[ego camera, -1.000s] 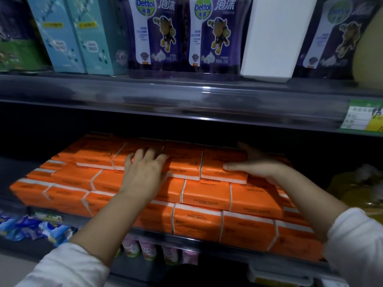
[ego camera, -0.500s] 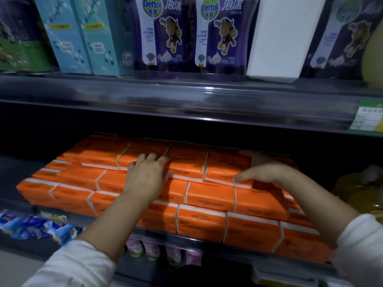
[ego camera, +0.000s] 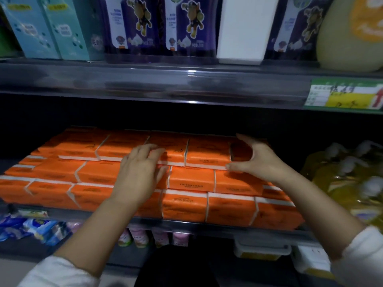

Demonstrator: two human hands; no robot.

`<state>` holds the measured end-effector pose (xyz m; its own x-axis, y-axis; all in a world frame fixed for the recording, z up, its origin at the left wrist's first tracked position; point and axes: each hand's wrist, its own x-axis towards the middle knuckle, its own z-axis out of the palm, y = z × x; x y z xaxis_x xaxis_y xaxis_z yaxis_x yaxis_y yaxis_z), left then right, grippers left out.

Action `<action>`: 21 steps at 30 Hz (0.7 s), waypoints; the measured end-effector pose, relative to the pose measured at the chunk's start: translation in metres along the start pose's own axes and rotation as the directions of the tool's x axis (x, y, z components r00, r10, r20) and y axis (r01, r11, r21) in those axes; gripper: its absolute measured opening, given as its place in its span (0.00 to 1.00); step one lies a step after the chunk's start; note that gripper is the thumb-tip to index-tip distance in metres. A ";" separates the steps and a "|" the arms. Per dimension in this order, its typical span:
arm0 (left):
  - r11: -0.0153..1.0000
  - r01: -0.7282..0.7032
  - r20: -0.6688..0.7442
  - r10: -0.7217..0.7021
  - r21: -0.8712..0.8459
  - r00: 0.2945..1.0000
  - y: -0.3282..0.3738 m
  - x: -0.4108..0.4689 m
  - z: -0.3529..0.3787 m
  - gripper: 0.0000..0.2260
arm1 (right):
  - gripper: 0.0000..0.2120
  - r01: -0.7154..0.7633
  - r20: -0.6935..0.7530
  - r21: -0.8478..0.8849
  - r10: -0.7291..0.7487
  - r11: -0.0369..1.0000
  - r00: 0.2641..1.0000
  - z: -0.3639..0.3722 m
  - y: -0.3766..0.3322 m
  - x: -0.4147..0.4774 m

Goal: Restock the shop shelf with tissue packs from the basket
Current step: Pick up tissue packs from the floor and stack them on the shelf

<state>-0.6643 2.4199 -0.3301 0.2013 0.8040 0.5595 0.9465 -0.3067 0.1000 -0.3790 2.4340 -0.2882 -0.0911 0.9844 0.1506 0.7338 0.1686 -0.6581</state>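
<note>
Fingers of left hand and right hand spread, gripping nothing, over tissue packs — rear row shadowed.

Orange tissue packs with white end strips; purple pouches bearing cartoon dogs; teal boxes; green-yellow price tag; white sleeves.

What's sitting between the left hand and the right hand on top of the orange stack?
One top-layer orange rectangular tissue pack fills the gap between the left hand and the right hand, seen in the head view.
</note>
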 end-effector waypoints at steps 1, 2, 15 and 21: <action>0.998 -0.051 0.002 0.051 -0.030 0.999 0.010 -0.005 0.000 0.19 | 0.46 0.013 -0.040 -0.018 -0.014 1.000 0.999 -0.002 0.007 -0.014; 0.993 -0.099 0.021 0.100 -0.057 0.995 0.021 -0.010 0.001 0.21 | 0.46 0.021 -0.067 -0.032 -0.023 0.999 0.997 -0.003 0.014 -0.029; 0.983 -0.185 0.237 0.184 -0.016 0.954 0.107 -0.045 0.027 0.43 | 0.53 -0.063 -0.130 -0.344 0.019 0.937 0.991 -0.002 0.090 -0.114; 0.976 -0.211 0.205 0.196 0.055 0.959 0.122 -0.041 0.044 0.45 | 0.55 -0.179 0.017 -0.354 0.198 0.918 0.980 -0.019 0.111 -0.100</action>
<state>-0.5457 2.3718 -0.3766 0.4301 0.8154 0.3874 0.8952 -0.4408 -0.0662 -0.2756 2.3536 -0.3623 0.0447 0.9990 0.0051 0.9282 -0.0397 -0.3699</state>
